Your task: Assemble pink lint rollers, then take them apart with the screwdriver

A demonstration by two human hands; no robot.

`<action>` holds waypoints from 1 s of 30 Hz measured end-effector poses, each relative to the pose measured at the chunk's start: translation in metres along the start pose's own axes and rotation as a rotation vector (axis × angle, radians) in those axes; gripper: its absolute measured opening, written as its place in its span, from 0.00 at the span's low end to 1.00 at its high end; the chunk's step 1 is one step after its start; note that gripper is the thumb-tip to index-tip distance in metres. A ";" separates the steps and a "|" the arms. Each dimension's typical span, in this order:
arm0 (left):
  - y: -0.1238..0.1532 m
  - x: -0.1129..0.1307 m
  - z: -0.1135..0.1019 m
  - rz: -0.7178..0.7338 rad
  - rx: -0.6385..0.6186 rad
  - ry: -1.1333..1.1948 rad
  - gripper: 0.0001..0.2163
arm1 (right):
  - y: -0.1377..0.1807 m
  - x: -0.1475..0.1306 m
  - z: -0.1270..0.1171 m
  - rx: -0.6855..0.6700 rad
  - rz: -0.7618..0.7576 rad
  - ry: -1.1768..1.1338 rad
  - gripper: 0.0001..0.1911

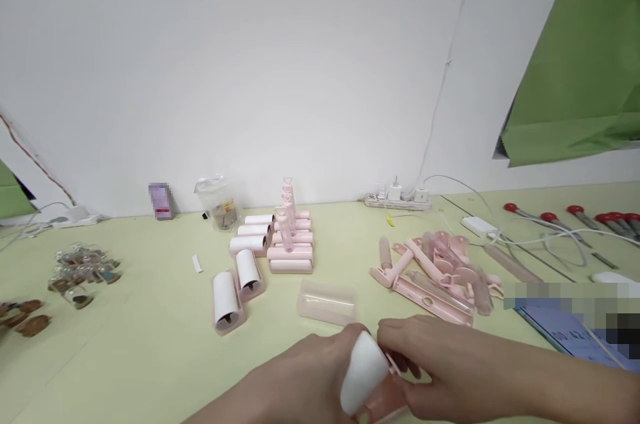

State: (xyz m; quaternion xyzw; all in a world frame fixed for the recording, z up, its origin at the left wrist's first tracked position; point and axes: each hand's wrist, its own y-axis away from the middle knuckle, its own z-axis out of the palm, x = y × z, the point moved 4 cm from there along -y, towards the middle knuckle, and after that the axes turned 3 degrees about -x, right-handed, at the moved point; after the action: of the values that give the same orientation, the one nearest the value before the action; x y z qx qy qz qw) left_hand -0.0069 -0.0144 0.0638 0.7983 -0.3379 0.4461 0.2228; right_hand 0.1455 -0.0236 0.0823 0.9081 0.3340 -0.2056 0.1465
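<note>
Near the front edge of the view, my left hand (317,371) is closed around a lint roller, whose white paper roll (364,374) is tilted. My right hand (420,361) grips the same roller's pink holder (387,399) from the other side, with its fingers bent; the fingertips are partly hidden. Just beyond both hands a clear plastic cover (327,302) lies on its side. To the left are two covered white rolls (226,301), and behind them several more rolls and pink rollers with upright handles (285,227).
A heap of pink handles and clear parts (435,271) lies to the right, beside a phone (575,331). Red-tipped tools (547,217), cables and a power strip (397,202) sit farther back. Small glass domes (83,267) stand left, and a plastic pitcher (215,201) is near the wall.
</note>
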 end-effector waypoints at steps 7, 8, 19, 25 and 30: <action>0.007 0.007 -0.001 -0.059 -0.079 -0.100 0.19 | 0.006 -0.008 0.001 -0.022 -0.080 -0.023 0.09; 0.008 0.009 -0.002 -0.065 -0.085 -0.126 0.20 | 0.006 -0.010 0.001 -0.022 -0.094 -0.025 0.09; 0.009 0.012 -0.011 -0.026 -0.002 -0.212 0.29 | 0.005 0.009 -0.013 0.068 0.009 -0.136 0.12; -0.009 -0.002 0.003 0.026 0.322 0.031 0.30 | -0.013 0.025 0.027 0.214 -0.077 -0.891 0.22; -0.019 -0.020 -0.009 0.087 0.319 0.034 0.53 | -0.031 0.038 0.022 0.468 -0.089 -1.023 0.19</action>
State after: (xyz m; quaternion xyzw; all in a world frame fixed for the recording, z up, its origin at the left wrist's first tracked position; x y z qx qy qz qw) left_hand -0.0055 0.0112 0.0504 0.8005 -0.2931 0.5166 0.0794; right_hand 0.1450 0.0110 0.0410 0.6859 0.2040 -0.6944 0.0756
